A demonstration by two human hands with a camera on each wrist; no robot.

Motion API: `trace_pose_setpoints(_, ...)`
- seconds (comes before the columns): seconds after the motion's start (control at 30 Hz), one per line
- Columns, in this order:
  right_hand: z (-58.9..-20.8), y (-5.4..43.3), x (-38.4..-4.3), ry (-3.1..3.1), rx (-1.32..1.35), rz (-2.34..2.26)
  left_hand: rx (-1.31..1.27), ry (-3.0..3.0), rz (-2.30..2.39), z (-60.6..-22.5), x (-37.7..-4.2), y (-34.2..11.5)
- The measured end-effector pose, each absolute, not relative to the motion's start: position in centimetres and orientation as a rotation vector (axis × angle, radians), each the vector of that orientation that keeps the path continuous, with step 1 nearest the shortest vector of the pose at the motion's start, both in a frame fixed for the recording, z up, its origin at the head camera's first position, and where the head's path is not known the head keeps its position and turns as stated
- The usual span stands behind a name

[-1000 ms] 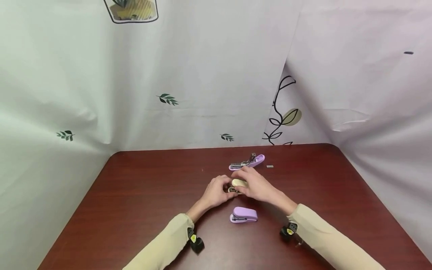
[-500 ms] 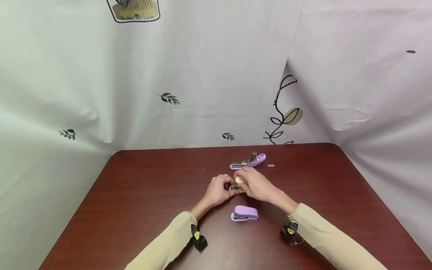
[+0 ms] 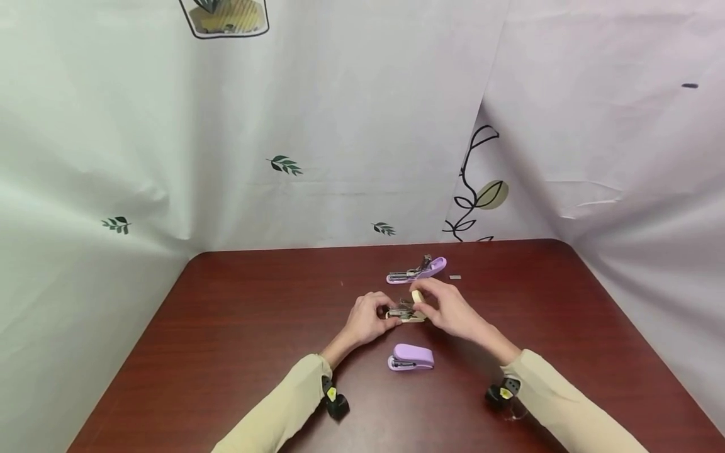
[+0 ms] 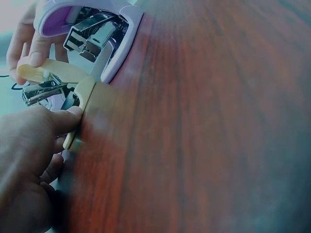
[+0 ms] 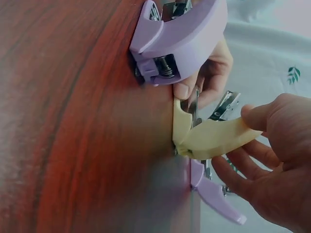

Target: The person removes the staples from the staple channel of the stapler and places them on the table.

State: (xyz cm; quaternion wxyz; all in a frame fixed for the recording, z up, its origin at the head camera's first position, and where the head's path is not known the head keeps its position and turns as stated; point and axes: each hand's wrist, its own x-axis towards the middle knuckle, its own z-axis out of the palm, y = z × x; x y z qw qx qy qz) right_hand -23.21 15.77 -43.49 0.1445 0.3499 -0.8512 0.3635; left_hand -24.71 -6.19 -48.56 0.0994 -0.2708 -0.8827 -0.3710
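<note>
A pale yellow stapler (image 3: 412, 319) lies on the table between both hands, its top cover (image 5: 218, 138) swung up and back from the base. Bare metal inner parts show under the cover. My left hand (image 3: 365, 319) pinches the front end of the base, thumb on the near side. My right hand (image 3: 453, 311) holds the raised cover between thumb and fingers. In the left wrist view the stapler's yellow base (image 4: 85, 94) stays down on the wood while the cover stands tilted open above it.
A closed purple stapler (image 3: 411, 357) lies nearer the body. Behind the hands rests another purple stapler (image 3: 433, 267), folded wide open, with a small grey staple strip (image 3: 455, 277) to its right. White printed cloth (image 3: 340, 126) hangs past the table's far edge.
My right hand has moved right and tipped the yellow stapler's cover up and back, baring the metal parts. The left hand keeps its grip on the base, almost still.
</note>
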Motion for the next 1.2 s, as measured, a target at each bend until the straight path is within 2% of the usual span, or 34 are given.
trace_pose_setpoints(0.7, -45.0, 17.3, -22.7, -2.388, 0.809, 1.344, -0.772, -2.642, -1.106, -48.2, -24.5, -6.2)
trace_pose_setpoints(0.87, -45.4, 18.1, -22.5, -2.369, 0.774, 1.557, -0.767, -2.648, -1.1, -48.3, -24.5, -6.2)
trace_pose_setpoints(1.2, -46.9, 20.4, -22.2, -2.379, 0.685, 1.696, -0.771, -2.657, -1.099, -48.3, -24.5, -6.2)
